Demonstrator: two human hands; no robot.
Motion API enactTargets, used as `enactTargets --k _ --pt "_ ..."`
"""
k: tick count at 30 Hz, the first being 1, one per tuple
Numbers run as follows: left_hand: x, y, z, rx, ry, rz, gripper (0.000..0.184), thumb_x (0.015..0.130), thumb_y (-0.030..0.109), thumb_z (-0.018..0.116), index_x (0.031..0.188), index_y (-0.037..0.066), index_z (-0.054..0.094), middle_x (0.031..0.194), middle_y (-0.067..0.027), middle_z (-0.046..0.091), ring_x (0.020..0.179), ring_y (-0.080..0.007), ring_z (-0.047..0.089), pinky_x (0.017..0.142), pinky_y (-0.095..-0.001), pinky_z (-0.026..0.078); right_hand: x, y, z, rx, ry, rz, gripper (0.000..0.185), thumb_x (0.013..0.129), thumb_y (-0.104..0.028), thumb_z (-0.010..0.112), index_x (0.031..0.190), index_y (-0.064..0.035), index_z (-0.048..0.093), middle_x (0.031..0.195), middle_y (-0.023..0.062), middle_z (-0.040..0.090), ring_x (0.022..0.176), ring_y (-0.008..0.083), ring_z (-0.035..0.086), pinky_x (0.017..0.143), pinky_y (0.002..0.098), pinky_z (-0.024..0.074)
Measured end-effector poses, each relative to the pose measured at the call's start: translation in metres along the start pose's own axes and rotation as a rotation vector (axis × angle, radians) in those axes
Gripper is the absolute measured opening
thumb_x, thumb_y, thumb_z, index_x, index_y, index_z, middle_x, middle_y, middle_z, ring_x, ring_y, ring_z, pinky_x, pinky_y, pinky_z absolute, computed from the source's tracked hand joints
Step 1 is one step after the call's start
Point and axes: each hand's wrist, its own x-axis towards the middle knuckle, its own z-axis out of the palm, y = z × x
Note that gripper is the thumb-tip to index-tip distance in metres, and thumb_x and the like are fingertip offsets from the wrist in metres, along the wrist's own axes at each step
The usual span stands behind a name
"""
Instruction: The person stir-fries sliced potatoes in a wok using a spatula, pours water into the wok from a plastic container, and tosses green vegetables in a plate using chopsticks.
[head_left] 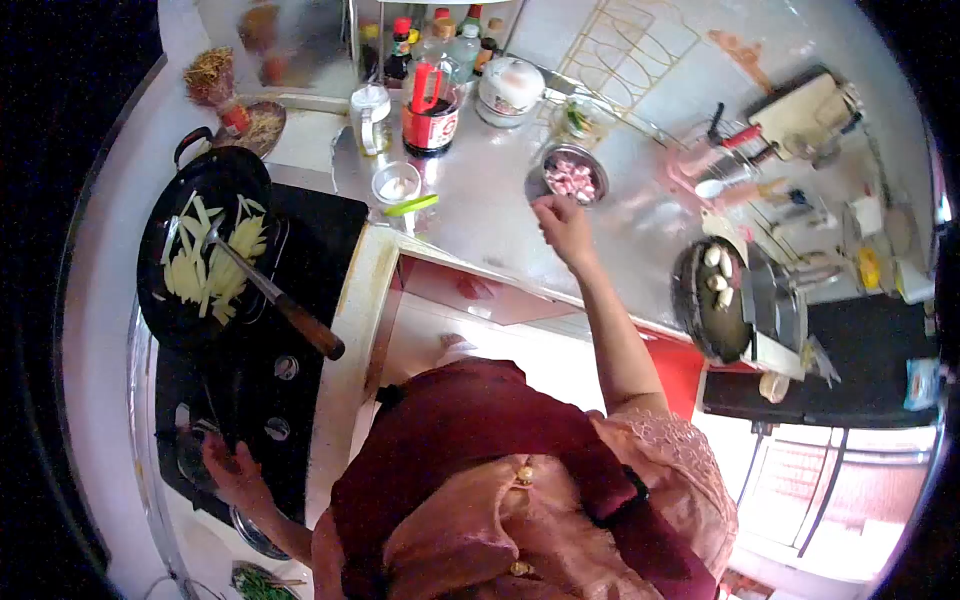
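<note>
At the near rim of a metal bowl of pink meat pieces (pixel 571 179), my right hand (pixel 566 229) has its fingers closed on the edge. My left hand (pixel 232 470) is at the lower left over the black stove (pixel 225 395), fingers apart and nothing visible in them, beside a clear lid-like object (pixel 190 455). A black wok (pixel 160 270) on the stove holds pale cut strips (pixel 195 273). A ladle with a wooden handle (pixel 315 329) rests in the wok, its handle reaching over the stove.
Behind stand a red-lidded jug (pixel 430 125), a glass jar (pixel 371 120), a white lidded pot (pixel 511 92) and bottles (pixel 398 55). A small white bowl (pixel 396 183) sits near a green-handled tool (pixel 411 205). Rightward is a dark pan (pixel 727 325) with white pieces.
</note>
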Motion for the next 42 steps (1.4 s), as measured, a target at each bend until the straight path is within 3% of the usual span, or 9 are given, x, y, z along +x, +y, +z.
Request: enactTargets --k 2,10,14,19,21,23,29,35,42 --pt "0.012 0.055 -0.010 -0.160 0.158 -0.383 0.046 0.088 0.009 0.058 0.131 0.005 0.040 0.121 -0.0126 0.053 0.094 -0.0192 0.057 0.077 -0.0288 0.049 0.020 0.017 -0.007 0.095 -0.043 0.089 0.018 0.086 -0.021 0.060 0.086 -0.0035 0.065 0.063 0.0022 0.059 0.051 0.0094 0.053 0.048 0.0253 0.0437" --pt "0.017 0.168 0.032 -0.146 0.661 -0.212 0.046 0.086 0.011 0.062 0.126 -0.002 0.043 0.119 -0.0173 0.053 0.105 -0.0238 0.055 0.089 -0.0348 0.046 0.099 0.052 0.022 -0.044 -0.273 -0.163 0.021 0.085 -0.024 0.059 0.084 -0.0031 0.064 0.066 0.0072 0.062 0.052 0.0127 0.054 0.050 0.0298 0.0440" --pt "-0.014 0.197 0.065 -0.191 0.591 -0.282 0.049 0.079 -0.001 0.063 0.124 0.004 0.046 0.116 -0.0107 0.052 0.099 -0.0191 0.055 0.080 -0.0278 0.047 0.104 0.040 0.063 -0.070 -0.707 -0.205 0.019 0.090 -0.021 0.056 0.081 -0.0057 0.062 0.055 -0.0039 0.048 0.046 0.0044 0.042 0.041 0.0210 0.0329" --pt "-0.084 0.194 0.085 0.006 0.482 -0.516 0.039 0.081 0.003 0.062 0.117 0.004 0.048 0.103 -0.0066 0.055 0.089 -0.0142 0.056 0.074 -0.0264 0.047 0.048 0.042 0.091 -0.388 -1.421 -0.229 0.016 0.089 -0.019 0.055 0.091 -0.0058 0.063 0.067 0.0016 0.057 0.054 0.0095 0.051 0.049 0.0259 0.0431" --pt "-0.119 0.173 0.087 -0.037 0.601 -0.630 0.036 0.080 0.005 0.064 0.114 0.004 0.051 0.100 -0.0049 0.056 0.082 -0.0132 0.056 0.070 -0.0250 0.046 0.026 0.038 0.107 -0.499 -1.573 -0.619 0.022 0.088 -0.023 0.057 0.099 -0.0050 0.063 0.083 0.0113 0.065 0.069 0.0203 0.063 0.063 0.0324 0.0504" --pt "-0.148 0.154 0.079 0.003 0.788 -0.698 0.030 0.081 0.007 0.063 0.109 0.003 0.053 0.095 -0.0039 0.056 0.078 -0.0119 0.054 0.066 -0.0242 0.045 0.003 0.017 0.120 -0.638 -1.743 -0.523 0.032 0.087 -0.034 0.057 0.101 -0.0060 0.061 0.093 0.0180 0.065 0.085 0.0367 0.061 0.076 0.0436 0.0478" --pt "-0.224 0.095 0.007 -0.260 1.309 -0.982 0.023 0.089 0.020 0.058 0.106 0.005 0.055 0.086 -0.0017 0.059 0.075 -0.0101 0.056 0.059 -0.0241 0.045 -0.026 -0.004 0.148 -0.611 -1.803 -0.860 0.033 0.088 -0.031 0.054 0.107 -0.0044 0.058 0.101 0.0186 0.063 0.091 0.0379 0.060 0.081 0.0437 0.0466" --pt "-0.226 0.039 -0.079 -0.234 1.300 -0.921 0.032 0.088 0.020 0.059 0.113 0.000 0.054 0.101 -0.0075 0.061 0.081 -0.0147 0.060 0.065 -0.0269 0.049 -0.061 -0.012 0.173 -0.514 -1.776 -0.886 0.026 0.084 -0.025 0.059 0.100 -0.0048 0.064 0.096 0.0181 0.064 0.090 0.0317 0.064 0.079 0.0374 0.0493" --pt "-0.138 -0.128 -0.179 -1.076 1.051 -1.005 0.073 0.087 0.043 0.058 0.131 -0.007 0.030 0.112 -0.0220 0.052 0.083 -0.0312 0.063 0.065 -0.0360 0.056 -0.138 -0.057 0.191 -0.771 -1.680 -0.596 0.027 0.083 -0.023 0.058 0.101 -0.0044 0.064 0.102 0.0175 0.064 0.096 0.0311 0.062 0.081 0.0384 0.0486"
